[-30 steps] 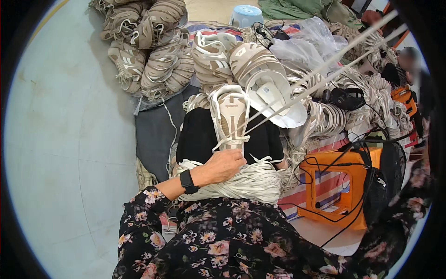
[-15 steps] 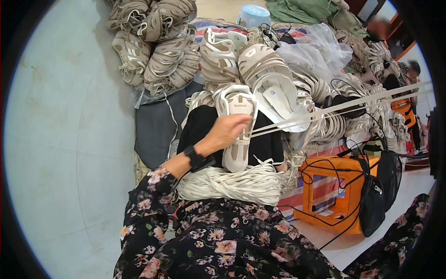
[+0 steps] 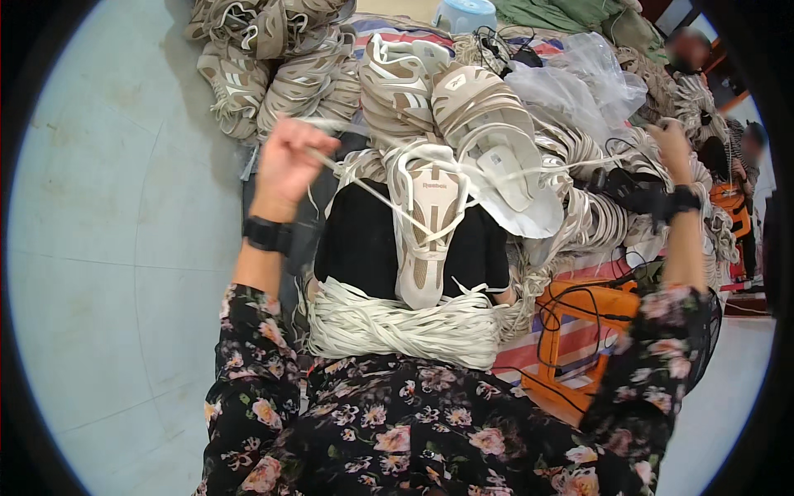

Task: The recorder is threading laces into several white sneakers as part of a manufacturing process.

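A beige and white sneaker upper (image 3: 423,269) rests on my black-clad lap, its toe toward me. A white shoelace (image 3: 368,188) threads through its lower eyelets and crosses over the tongue. Up to the left of the shoe, my left hand (image 3: 291,159) is closed on one length of this lace. My right hand (image 3: 672,150) is raised far to the right, fingers closed, with the other length running out toward it. A thick bundle of loose white laces (image 3: 401,326) lies across my lap in front of the toe.
Stacked sneaker uppers (image 3: 306,78) stand far left, with more stacks (image 3: 397,87) right behind the shoe. A clear plastic bag (image 3: 571,87) lies behind. An orange stool (image 3: 571,380) with black cables stands at the right. Other people (image 3: 740,153) sit far right.
My left hand has moved from over the shoe up to the left, drawing lace with it. My right arm has come into view, stretched out to the right. The lace now crosses the tongue.
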Available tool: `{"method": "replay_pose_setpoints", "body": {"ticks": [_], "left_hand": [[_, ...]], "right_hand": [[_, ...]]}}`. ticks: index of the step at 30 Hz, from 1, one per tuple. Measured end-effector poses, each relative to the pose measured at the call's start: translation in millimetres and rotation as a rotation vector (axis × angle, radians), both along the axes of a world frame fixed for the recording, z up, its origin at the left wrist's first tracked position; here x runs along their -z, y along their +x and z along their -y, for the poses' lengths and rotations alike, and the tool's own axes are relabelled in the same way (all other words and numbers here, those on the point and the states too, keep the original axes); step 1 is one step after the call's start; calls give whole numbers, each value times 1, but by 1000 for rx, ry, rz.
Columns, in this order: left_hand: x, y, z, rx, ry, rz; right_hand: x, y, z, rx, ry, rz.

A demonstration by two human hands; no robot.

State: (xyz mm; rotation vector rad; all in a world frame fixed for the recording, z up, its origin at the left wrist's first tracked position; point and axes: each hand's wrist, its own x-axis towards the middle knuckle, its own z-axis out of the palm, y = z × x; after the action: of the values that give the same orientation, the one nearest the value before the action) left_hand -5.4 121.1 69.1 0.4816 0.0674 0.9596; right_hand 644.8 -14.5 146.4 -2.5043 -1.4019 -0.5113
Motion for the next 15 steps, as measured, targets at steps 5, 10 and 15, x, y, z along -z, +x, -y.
{"method": "replay_pose_setpoints", "body": {"ticks": [5,10,15], "left_hand": [[55,-129,-9,-360,-211,-231],[104,-130,39,-19,-421,-1080],[112,-106,68,-255,-257,-1105]], "right_hand": [[69,-318,-7,-480,-118,-802],[141,-413,74,-869,-170,-839],[151,-427,80,-805,-23,-947]]}}
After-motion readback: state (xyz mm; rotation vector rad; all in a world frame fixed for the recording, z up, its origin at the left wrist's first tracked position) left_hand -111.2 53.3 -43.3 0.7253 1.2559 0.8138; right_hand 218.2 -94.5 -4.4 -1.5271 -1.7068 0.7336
